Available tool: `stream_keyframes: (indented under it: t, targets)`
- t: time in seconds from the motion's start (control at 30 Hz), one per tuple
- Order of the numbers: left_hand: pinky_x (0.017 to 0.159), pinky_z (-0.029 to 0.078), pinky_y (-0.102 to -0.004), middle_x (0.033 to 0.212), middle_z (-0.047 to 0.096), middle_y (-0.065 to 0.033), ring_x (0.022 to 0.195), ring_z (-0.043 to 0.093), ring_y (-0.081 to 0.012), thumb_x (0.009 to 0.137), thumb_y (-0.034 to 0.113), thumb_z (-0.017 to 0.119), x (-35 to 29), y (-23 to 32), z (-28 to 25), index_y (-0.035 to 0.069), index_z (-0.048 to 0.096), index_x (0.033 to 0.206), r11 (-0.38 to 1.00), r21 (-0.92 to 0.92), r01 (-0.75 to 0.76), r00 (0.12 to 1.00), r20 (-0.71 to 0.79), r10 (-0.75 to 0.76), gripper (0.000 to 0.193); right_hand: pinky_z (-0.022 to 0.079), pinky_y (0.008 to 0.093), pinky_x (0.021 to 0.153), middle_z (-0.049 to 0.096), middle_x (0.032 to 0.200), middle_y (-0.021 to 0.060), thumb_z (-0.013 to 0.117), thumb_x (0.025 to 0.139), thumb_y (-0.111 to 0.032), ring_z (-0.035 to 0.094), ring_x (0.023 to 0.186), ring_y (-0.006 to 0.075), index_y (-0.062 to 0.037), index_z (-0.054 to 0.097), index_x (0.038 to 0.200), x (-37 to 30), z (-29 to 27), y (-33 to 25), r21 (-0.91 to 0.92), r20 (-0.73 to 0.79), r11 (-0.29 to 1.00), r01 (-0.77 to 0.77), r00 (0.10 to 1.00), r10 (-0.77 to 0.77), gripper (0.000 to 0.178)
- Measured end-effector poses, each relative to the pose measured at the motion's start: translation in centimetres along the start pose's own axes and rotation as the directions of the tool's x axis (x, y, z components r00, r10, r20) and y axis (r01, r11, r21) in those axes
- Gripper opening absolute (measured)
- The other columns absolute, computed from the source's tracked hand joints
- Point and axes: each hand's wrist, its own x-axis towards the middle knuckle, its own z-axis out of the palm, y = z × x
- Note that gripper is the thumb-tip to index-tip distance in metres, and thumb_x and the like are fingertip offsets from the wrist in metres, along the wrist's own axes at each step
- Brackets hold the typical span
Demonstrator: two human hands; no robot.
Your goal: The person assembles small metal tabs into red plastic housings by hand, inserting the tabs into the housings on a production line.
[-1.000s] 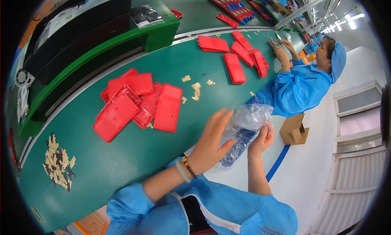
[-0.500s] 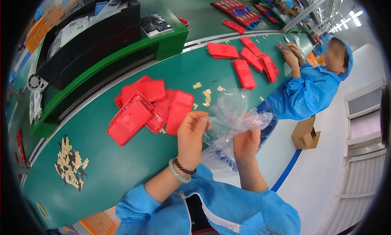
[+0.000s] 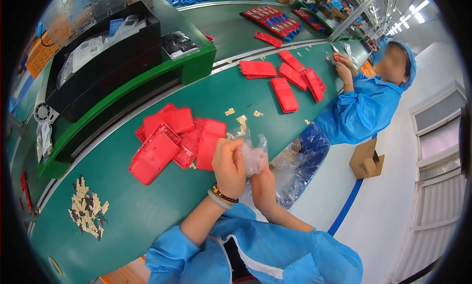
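Clear plastic (image 3: pixel 254 161) is crumpled within the grip — left hand (image 3: pixel 229 163) and right hand (image 3: pixel 264 186) both pinch it. Apply even finger pressure; hold it clear of the red casings (image 3: pixel 156 157) left of the grip.

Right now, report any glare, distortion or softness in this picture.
Head view: white ceiling tube lights glare at upper right; head view: the long green shelf frame bows visibly; head view: crumpled clear plastic film between the bare left hand and right hand looks hazy, its folds hard to separate.
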Motion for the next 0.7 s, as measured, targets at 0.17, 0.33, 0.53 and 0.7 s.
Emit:
stream_keyframes:
  t: [0.17,0.33,0.53,0.7]
  targets:
    - [0.065,0.044,-0.0337,0.086,0.053,-0.0124,0.075,0.055,-0.0255,0.081,-0.004,0.061,-0.5,0.4,-0.3,0.001,0.058,0.089,0.965,0.114,-0.238,0.962,0.162,0.219,0.009,0.042,0.0257,0.088,0.057,0.111,0.0059,0.051,0.095,-0.010,0.055,0.102,0.0127,0.0038,0.055,0.117,-1.1,-0.6,-1.0,-0.489,0.086,0.871,0.056,0.996,-0.016,0.026]
    - [0.063,0.042,-0.0291,0.082,0.056,-0.0061,0.073,0.052,-0.0182,0.083,0.000,0.064,-0.6,0.9,0.5,0.003,0.058,0.086,0.999,0.013,0.037,0.999,0.009,-0.037,0.007,0.045,0.0279,0.083,0.065,0.100,0.0048,0.054,0.096,-0.016,0.059,0.093,0.0119,-0.0027,0.062,0.101,0.7,-0.9,-1.8,-0.044,-0.091,0.993,0.111,0.989,-0.114,0.016]
    - [0.068,0.045,-0.0238,0.090,0.059,-0.0006,0.079,0.053,-0.0093,0.094,0.008,0.056,-0.9,1.9,-1.5,0.005,0.056,0.096,0.381,-0.531,0.757,0.626,0.418,-0.659,0.003,0.046,0.0317,0.091,0.065,0.109,0.0080,0.055,0.096,-0.014,0.061,0.100,0.0164,-0.0004,0.060,0.110,0.6,-1.1,-2.8,0.156,-0.013,0.987,-0.025,1.000,0.027,0.021]
    - [0.065,0.045,-0.0192,0.085,0.056,0.0016,0.075,0.054,-0.0069,0.097,0.010,0.051,-0.1,3.5,-4.1,0.006,0.056,0.096,-0.041,-0.507,0.861,0.339,0.631,-0.698,0.006,0.044,0.0329,0.096,0.062,0.115,0.0070,0.061,0.091,-0.019,0.058,0.108,0.0169,-0.0023,0.059,0.113,-0.3,-1.5,-3.6,0.316,0.249,0.914,-0.255,0.952,0.180,0.028]
